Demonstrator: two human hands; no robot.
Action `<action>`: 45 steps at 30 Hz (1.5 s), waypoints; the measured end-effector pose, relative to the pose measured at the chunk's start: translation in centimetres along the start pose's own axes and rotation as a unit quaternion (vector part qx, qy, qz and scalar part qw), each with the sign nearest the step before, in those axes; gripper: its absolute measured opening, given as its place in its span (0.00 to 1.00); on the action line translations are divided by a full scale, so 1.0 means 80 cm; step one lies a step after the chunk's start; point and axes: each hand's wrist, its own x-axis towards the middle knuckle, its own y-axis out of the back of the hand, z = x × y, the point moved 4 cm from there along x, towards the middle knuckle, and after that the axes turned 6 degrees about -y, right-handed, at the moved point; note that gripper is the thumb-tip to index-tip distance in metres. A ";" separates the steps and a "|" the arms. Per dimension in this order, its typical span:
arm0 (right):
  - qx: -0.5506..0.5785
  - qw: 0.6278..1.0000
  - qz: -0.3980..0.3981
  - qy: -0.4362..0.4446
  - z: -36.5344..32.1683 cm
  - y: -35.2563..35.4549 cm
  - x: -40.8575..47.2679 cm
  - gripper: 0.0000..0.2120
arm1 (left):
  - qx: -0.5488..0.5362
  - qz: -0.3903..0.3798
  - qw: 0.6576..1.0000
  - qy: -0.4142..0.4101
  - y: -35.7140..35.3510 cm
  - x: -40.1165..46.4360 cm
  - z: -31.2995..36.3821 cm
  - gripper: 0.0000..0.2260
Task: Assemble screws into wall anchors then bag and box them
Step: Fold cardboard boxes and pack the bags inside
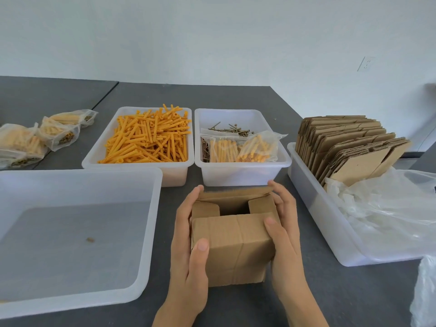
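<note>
My left hand (188, 251) and right hand (286, 234) clasp the plain brown cardboard box (232, 246) by its sides, top flaps part-folded, on bare grey table (236, 308) just before the screw bin (240, 175), between two larger bins.

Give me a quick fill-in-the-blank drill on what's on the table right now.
1. Both hands, left hand and right hand, hold a cardboard ____.
2. The bin of anchors holds parts coloured ____.
3. The flat cartons stand at the table's ____ side.

Missing: box; orange; right
</note>
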 end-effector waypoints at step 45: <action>-0.009 1.000 -0.017 0.010 -0.019 0.001 -0.004 0.14 | 0.503 -0.232 0.828 0.089 -0.016 0.051 0.060 0.26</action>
